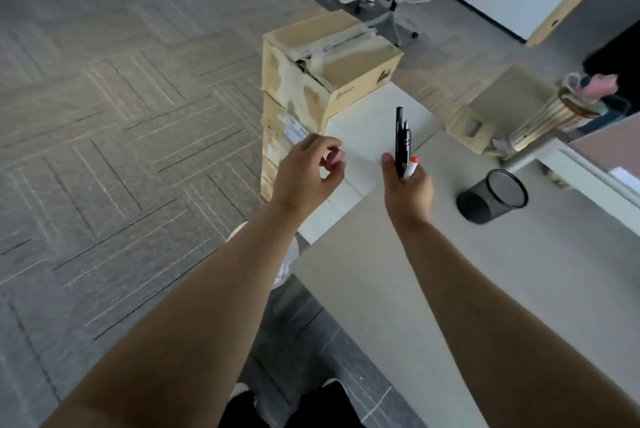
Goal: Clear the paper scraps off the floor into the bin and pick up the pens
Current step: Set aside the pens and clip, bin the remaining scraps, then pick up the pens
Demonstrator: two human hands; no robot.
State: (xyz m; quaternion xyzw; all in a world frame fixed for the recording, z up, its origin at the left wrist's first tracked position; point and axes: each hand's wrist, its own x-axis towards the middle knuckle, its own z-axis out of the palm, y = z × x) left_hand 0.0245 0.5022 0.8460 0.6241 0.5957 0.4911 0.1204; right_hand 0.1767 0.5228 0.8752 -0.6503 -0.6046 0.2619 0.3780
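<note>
Pens step: right hand [410, 185] grips the pens [400, 137]; left hand [304, 171] curled, contents unclear. Likely next: pens into the mesh cup [491, 197].

I hold several black pens [401, 140] and one red-capped marker [412, 166] upright in my right hand [410, 185].

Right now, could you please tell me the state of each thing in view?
pens: gripped upright by the right hand
left hand: fingers curled, hold unclear
mesh cup: upright on the desk
top cardboard box: taped shut, tape torn
</note>
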